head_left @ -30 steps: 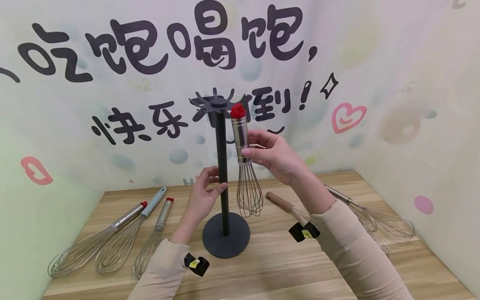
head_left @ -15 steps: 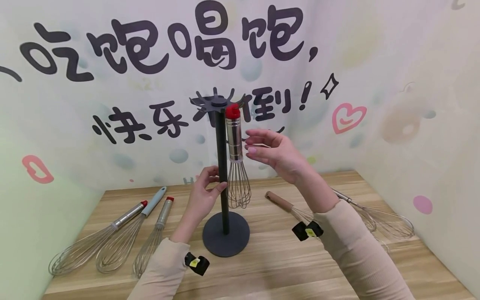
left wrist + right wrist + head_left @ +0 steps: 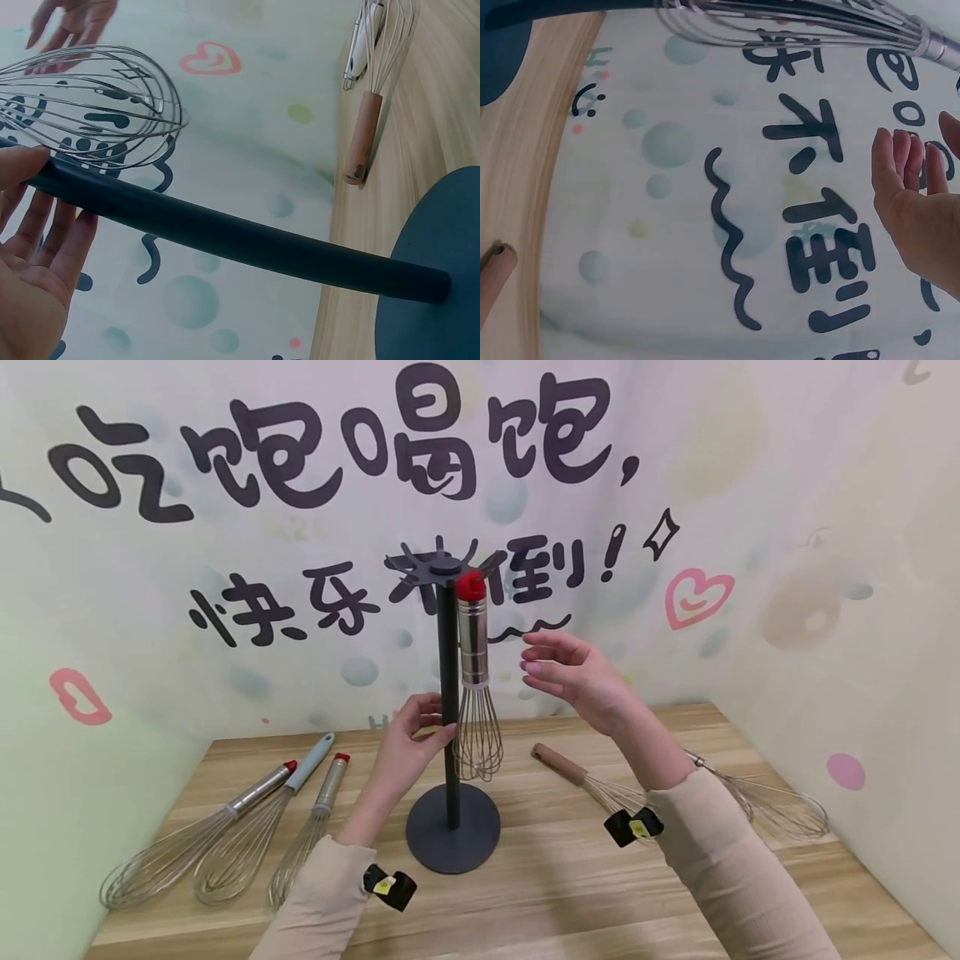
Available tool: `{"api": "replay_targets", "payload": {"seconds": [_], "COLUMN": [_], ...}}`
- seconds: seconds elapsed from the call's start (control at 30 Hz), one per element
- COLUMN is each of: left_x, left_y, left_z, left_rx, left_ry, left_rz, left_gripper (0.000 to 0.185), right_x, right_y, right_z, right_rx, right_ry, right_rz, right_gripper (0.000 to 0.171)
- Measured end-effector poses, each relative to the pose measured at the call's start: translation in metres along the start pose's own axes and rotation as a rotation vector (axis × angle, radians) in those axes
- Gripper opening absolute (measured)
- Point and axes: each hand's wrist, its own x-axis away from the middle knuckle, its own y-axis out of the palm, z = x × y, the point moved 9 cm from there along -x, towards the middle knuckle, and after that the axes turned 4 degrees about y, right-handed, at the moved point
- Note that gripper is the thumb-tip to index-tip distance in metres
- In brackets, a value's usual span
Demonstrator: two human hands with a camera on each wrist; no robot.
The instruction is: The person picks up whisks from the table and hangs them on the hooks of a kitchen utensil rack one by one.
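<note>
While three whisks (image 3: 225, 835) lie idle on the wooden table (image 3: 540, 893), well off to the outer side of the left hand's fingers, that left hand (image 3: 408, 752) keeps its thumb and fingers curled round the dark pole of the stand (image 3: 450, 693), steadying it; just past those fingertips, touching the pole's far side, the red-capped whisk (image 3: 472, 677) now hangs by its cap from a slot in the stand's top, wires pointing down; a second ago the right hand pinched its steel handle, and now the right hand (image 3: 577, 681) has let go and drawn back, fingers loose and spread, holding nothing, near the handle but apart from it; so I'd judge this whisk hung; beyond the right wrist, a wooden-handled whisk (image 3: 577, 777) and a long steel whisk (image 3: 765, 802) lie on the table, still unhung
</note>
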Motion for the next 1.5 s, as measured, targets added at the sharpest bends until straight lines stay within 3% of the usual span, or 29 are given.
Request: {"api": "replay_targets", "payload": {"seconds": [0.13, 0.5, 0.63, 0.77, 1.0, 1.23, 1.5], "left_x": [-0.003, -0.004, -0.004, -0.004, -0.004, -0.004, -0.003], "left_y": [-0.002, -0.008, -0.008, -0.008, -0.006, -0.007, -0.009], "left_z": [0.002, 0.008, 0.007, 0.006, 0.004, 0.002, 0.002], "left_rx": [-0.009, -0.012, -0.018, -0.021, -0.04, -0.035, -0.027], "left_ry": [-0.027, -0.037, -0.045, -0.056, -0.08, -0.085, -0.065], "left_rz": [-0.016, 0.054, 0.066, 0.057, 0.028, 0.036, 0.041], "left_gripper": [0.036, 0.041, 0.04, 0.04, 0.039, 0.039, 0.04], "right_x": [-0.001, -0.004, -0.006, -0.009, -0.013, -0.012, -0.01], "right_y": [-0.011, -0.042, -0.056, -0.071, -0.093, -0.104, -0.12], "right_z": [0.008, 0.048, 0.068, 0.091, 0.128, 0.15, 0.17], "right_rx": [0.009, 0.048, 0.086, 0.159, 0.293, 0.329, 0.382], "right_ry": [0.015, 0.107, 0.133, 0.173, 0.236, 0.283, 0.322], "right_rz": [0.02, 0.08, 0.085, 0.074, 0.053, 0.043, 0.088], "right_gripper": [0.038, 0.029, 0.037, 0.048, 0.05, 0.056, 0.052]}}
